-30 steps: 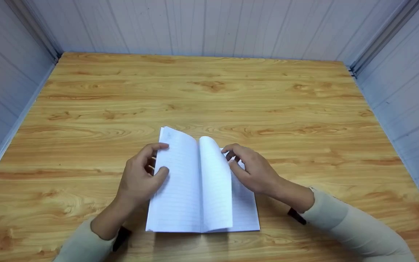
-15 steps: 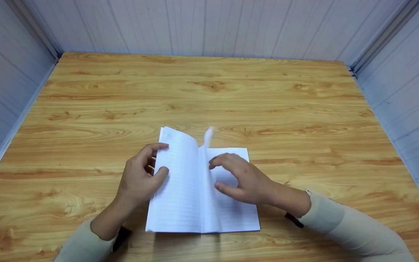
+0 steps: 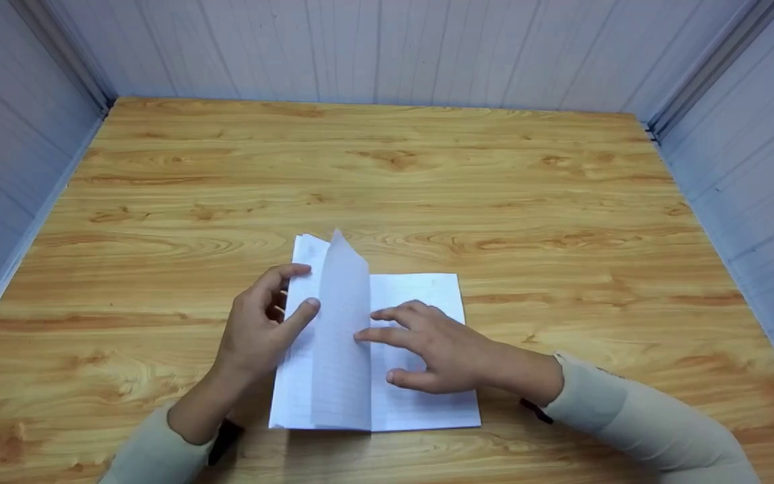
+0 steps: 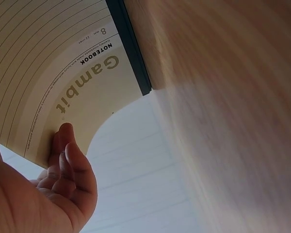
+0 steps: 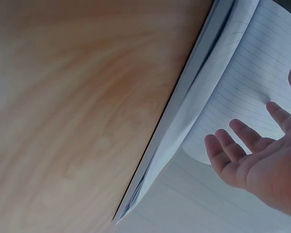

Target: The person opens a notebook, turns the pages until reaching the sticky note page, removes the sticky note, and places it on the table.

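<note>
An open lined notebook [image 3: 420, 286] lies near the table's front, its left half lifted off the wood. My left hand [image 3: 252, 329] grips that half's outer edge, thumb over the pages and fingers behind the cover. The left wrist view shows the cover [image 4: 87, 73], printed "Gambit NOTEBOOK", bending away from a dark spine strip [image 4: 128, 48]. One loose page [image 3: 341, 336] stands raised, leaning left over the left half. My right hand [image 3: 444, 353] has its fingers spread over the right half; one fingertip touches the raised page, as the right wrist view [image 5: 262, 165] also suggests.
The wood-grain table [image 3: 387, 181] stretches beyond the notebook to a pale panelled wall [image 3: 400, 54]. Similar panels close off its left and right sides. A dark band [image 3: 226, 440] shows at the left wrist.
The page has swung from the right side over to the left. My right hand has followed it leftward and spread its fingers. The left thumb has shifted slightly; that hand keeps its hold.
</note>
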Demonstrator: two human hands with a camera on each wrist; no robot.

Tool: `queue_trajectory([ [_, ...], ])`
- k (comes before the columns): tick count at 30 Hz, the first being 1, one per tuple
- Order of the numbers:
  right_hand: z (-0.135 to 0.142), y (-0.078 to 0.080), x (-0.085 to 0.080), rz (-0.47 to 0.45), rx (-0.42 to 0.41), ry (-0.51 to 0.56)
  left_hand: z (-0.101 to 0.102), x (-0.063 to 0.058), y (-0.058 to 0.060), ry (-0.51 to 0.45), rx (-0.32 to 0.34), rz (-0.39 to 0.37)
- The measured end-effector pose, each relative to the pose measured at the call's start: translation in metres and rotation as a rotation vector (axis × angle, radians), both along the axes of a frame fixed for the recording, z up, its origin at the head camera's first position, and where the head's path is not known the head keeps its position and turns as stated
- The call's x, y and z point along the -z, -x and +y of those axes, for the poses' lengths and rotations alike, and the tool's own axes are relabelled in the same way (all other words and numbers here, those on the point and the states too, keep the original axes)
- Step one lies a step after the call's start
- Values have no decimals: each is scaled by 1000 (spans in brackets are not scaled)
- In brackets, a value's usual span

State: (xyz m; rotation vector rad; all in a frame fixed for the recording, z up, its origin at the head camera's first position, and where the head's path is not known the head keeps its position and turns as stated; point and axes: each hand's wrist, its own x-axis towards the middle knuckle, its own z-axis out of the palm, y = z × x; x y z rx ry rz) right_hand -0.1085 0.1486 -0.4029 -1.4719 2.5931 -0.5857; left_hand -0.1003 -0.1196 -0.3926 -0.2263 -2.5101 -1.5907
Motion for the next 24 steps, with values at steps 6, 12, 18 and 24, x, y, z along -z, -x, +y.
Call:
queue_trajectory([
  [6, 5, 1, 0, -39, 23, -61, 1, 1, 1, 33, 0, 5],
  [12, 16, 5, 0, -40, 208, -190, 1, 1, 2, 39, -10, -2],
  [18, 27, 9, -1, -28, 417, -374, 1, 0, 2, 34, -7, -11],
  [24, 32, 13, -3, -71, 511, -456, 1, 1, 2, 14, 2, -10],
])
